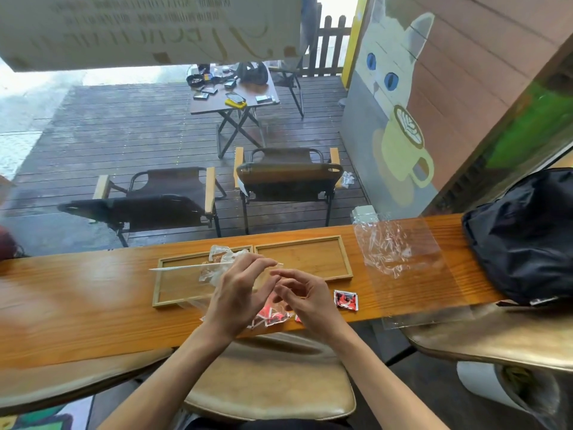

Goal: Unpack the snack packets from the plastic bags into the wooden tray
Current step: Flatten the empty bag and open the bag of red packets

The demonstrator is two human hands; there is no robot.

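Two shallow wooden trays lie side by side on the counter, the left tray [167,285] and the right tray [310,256]. A clear plastic bag [217,259] with brownish snack packets lies in the left tray. My left hand [238,293] and my right hand [305,294] are raised close together over the counter's front edge, pinching the top edge of another clear plastic bag between them. Red snack packets [273,316] lie under my hands inside that bag. One red packet [345,300] lies loose on the counter to the right.
A flat clear plastic bag [403,259] lies on the counter [77,305] at the right, and a black bag [524,240] sits beyond it. Stools stand below the counter. Outside the window are folding chairs and a cluttered table.
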